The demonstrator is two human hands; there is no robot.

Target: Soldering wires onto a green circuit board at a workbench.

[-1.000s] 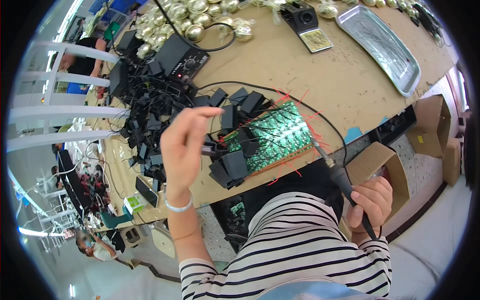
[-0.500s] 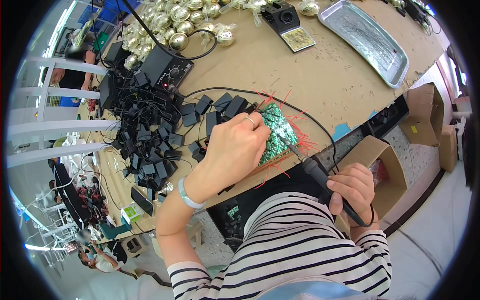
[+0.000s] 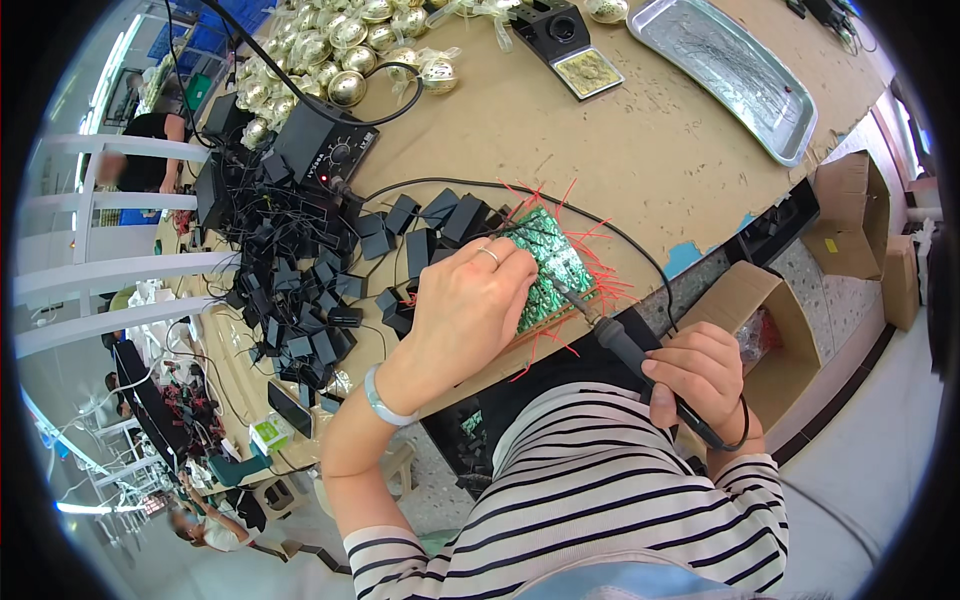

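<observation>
A panel of green circuit boards (image 3: 563,262) lies at the table's front edge, with thin red wires (image 3: 600,268) sticking out around it. My right hand (image 3: 700,372) is wrapped round the dark handle of a soldering iron (image 3: 624,344), whose tip meets the board's surface near its middle. Over the board's left side, my left hand (image 3: 468,305) is closed in a pinch, fingertips close to the iron's tip. What it pinches is hidden by the fingers. Thin black wires cross the board's upper left, beside several small black boxes (image 3: 466,216).
Many black boxes with leads (image 3: 300,310) are heaped on the left beside a soldering station (image 3: 325,150). Gold balls in clear wrap (image 3: 345,88) pile up behind it. An iron stand with sponge (image 3: 588,72) and a metal tray (image 3: 745,75) stand farther back. Cardboard boxes (image 3: 850,215) sit at right.
Both hands stay at the board, with the iron's tip still on it. The whole view has shifted slightly, and my left fingers have moved a little.
</observation>
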